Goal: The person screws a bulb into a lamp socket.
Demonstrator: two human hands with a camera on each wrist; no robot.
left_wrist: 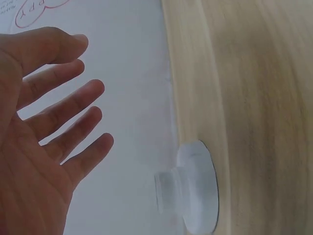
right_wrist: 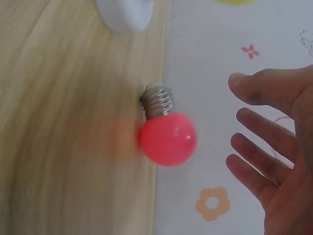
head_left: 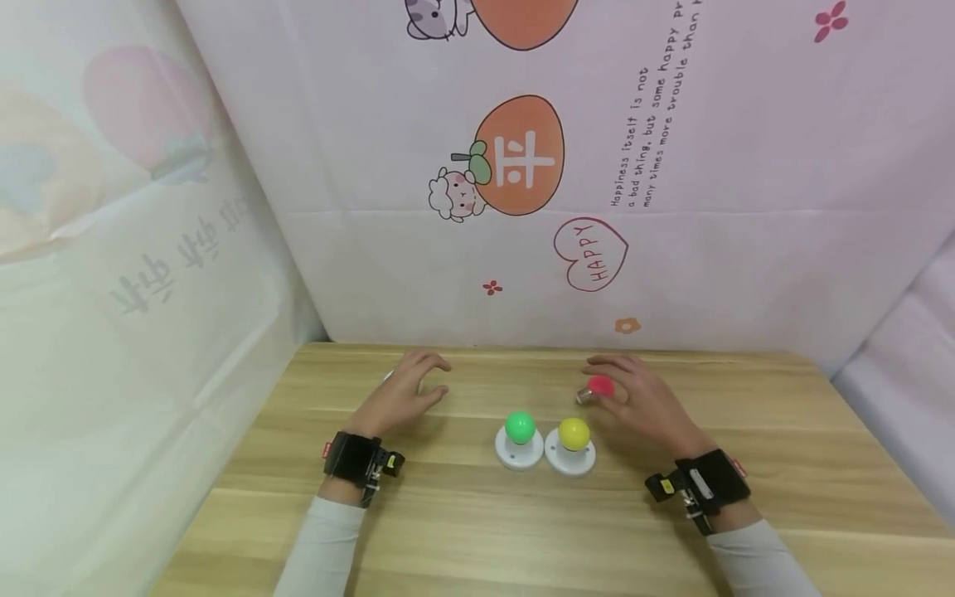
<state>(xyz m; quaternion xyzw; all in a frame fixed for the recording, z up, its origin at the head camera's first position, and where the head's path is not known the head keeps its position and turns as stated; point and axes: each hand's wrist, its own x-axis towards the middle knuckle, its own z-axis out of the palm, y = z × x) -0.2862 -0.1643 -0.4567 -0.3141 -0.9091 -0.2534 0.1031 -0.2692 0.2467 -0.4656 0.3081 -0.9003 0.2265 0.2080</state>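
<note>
My left hand (head_left: 399, 400) hovers over the left of the table, fingers relaxed and holding nothing. Beside it a white lamp socket (left_wrist: 198, 191) stands on the wood, mostly hidden behind the hand in the head view. On the right, a red bulb (right_wrist: 168, 139) with a metal screw base lies on its side. Close over that bulb is my right hand (head_left: 645, 402), its fingers loosely bent and apart from it in the right wrist view. Between the hands, a green bulb (head_left: 520, 427) and a yellow bulb (head_left: 574, 434) stand upright in round white sockets.
The green bulb's socket (head_left: 513, 458) and the yellow bulb's socket (head_left: 570, 466) sit side by side on the wooden table (head_left: 477, 531). A printed white cloth (head_left: 403, 274) hangs along the table's back edge, with more cloth at both sides.
</note>
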